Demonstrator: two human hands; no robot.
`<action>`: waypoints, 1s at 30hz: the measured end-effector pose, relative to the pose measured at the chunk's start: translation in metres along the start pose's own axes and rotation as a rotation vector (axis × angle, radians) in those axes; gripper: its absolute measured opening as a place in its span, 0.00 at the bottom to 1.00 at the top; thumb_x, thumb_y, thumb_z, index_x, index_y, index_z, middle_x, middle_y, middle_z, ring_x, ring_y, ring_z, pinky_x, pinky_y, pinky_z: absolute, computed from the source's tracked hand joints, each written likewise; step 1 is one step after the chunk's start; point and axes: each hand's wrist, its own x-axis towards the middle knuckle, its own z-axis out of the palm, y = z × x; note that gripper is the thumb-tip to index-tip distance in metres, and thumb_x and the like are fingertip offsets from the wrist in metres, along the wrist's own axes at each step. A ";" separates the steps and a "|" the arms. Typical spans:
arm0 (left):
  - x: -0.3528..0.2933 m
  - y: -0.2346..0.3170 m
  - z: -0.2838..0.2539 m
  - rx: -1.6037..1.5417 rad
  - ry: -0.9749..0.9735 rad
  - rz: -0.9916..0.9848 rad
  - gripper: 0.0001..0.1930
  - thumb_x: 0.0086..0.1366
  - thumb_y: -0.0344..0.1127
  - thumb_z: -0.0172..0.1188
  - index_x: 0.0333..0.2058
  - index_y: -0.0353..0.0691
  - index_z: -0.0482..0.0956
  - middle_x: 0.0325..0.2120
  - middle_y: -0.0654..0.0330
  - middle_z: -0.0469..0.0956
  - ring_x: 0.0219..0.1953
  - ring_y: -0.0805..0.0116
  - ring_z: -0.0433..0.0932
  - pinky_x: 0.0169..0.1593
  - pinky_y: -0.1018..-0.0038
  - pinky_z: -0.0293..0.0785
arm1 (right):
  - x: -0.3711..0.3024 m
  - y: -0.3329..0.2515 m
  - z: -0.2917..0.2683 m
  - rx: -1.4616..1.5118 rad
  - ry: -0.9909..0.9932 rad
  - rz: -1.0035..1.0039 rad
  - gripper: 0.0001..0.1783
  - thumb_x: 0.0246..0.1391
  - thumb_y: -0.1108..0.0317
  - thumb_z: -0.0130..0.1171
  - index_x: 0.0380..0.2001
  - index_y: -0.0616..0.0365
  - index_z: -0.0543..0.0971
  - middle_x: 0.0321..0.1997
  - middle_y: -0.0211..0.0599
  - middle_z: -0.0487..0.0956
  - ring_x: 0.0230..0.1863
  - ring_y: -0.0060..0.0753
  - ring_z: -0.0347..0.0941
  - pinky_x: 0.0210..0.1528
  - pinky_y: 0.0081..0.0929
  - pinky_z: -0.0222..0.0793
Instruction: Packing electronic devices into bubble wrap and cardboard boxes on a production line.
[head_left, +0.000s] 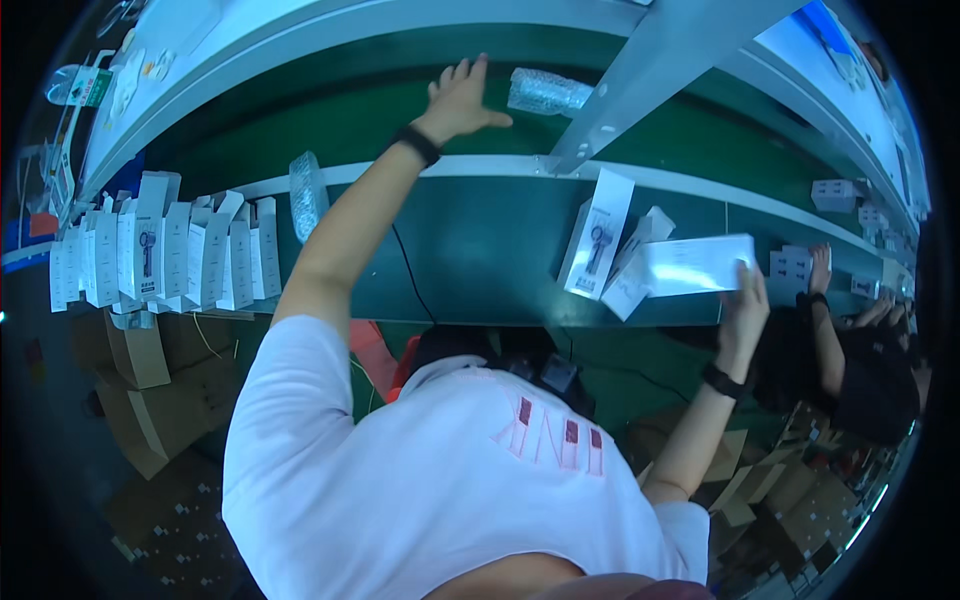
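My left hand (460, 102) reaches across the table with its fingers spread and nothing in it. Just to its right, apart from the fingertips, a bubble-wrapped item (547, 92) lies on the green surface beyond the white rail. At the right, my right hand (744, 308) grips the end of a white box (698, 266), which is tilted and catches glare. Beside that box stand a white carton with a printed device picture (602, 235) and a carton with raised flaps (640, 255). Another bubble-wrapped item (307, 195) rests near my left forearm.
Several white cartons, many with raised flaps, stand in a row (165, 245) at the table's left. A grey metal post (640, 85) rises beyond the rail. Brown cardboard boxes (150, 400) are on the floor. At the far right, a co-worker's hand (820, 268) touches small white boxes (790, 264).
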 end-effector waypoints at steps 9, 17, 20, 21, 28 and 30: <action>0.201 -0.002 0.175 0.237 -0.148 0.408 0.42 0.48 0.51 0.65 0.61 0.49 0.61 0.60 0.45 0.61 0.61 0.45 0.61 0.62 0.54 0.58 | 0.191 0.158 -0.100 -0.259 0.151 0.110 0.36 0.52 0.61 0.64 0.60 0.65 0.64 0.59 0.45 0.69 0.59 0.40 0.65 0.57 0.32 0.60; 0.034 -0.015 -0.004 -1.034 0.197 0.033 0.17 0.61 0.42 0.55 0.45 0.38 0.73 0.41 0.56 0.77 0.45 0.60 0.77 0.49 0.64 0.74 | -0.024 -0.014 0.064 -0.303 -0.285 -0.364 0.24 0.56 0.72 0.57 0.57 0.63 0.69 0.57 0.47 0.71 0.51 0.30 0.73 0.53 0.27 0.68; -0.059 -0.007 -0.035 -1.920 0.045 -0.318 0.19 0.65 0.44 0.51 0.48 0.37 0.70 0.46 0.52 0.76 0.48 0.57 0.75 0.52 0.59 0.72 | -0.099 -0.039 0.134 -0.247 -0.476 -0.684 0.26 0.47 0.72 0.65 0.51 0.64 0.73 0.52 0.43 0.75 0.48 0.35 0.74 0.51 0.28 0.68; -0.090 0.005 -0.042 -2.038 0.025 -0.352 0.20 0.65 0.45 0.50 0.49 0.37 0.69 0.47 0.52 0.75 0.50 0.57 0.74 0.54 0.59 0.70 | -0.115 -0.049 0.156 -0.240 -0.492 -0.842 0.27 0.44 0.71 0.68 0.49 0.64 0.73 0.51 0.44 0.75 0.49 0.38 0.74 0.52 0.29 0.68; -0.218 0.037 -0.077 -2.422 -0.163 -0.399 0.23 0.69 0.50 0.41 0.54 0.40 0.67 0.52 0.55 0.71 0.55 0.59 0.70 0.60 0.61 0.64 | -0.195 -0.084 0.234 -0.352 -0.341 -1.469 0.26 0.29 0.70 0.72 0.40 0.55 0.82 0.39 0.35 0.77 0.37 0.38 0.68 0.38 0.29 0.65; -0.232 0.032 -0.078 -2.477 -0.207 -0.377 0.24 0.70 0.51 0.39 0.56 0.40 0.65 0.54 0.55 0.70 0.56 0.60 0.69 0.61 0.62 0.63 | -0.211 -0.087 0.242 -0.373 -0.369 -1.492 0.25 0.33 0.73 0.70 0.41 0.55 0.81 0.41 0.36 0.77 0.39 0.38 0.68 0.41 0.30 0.64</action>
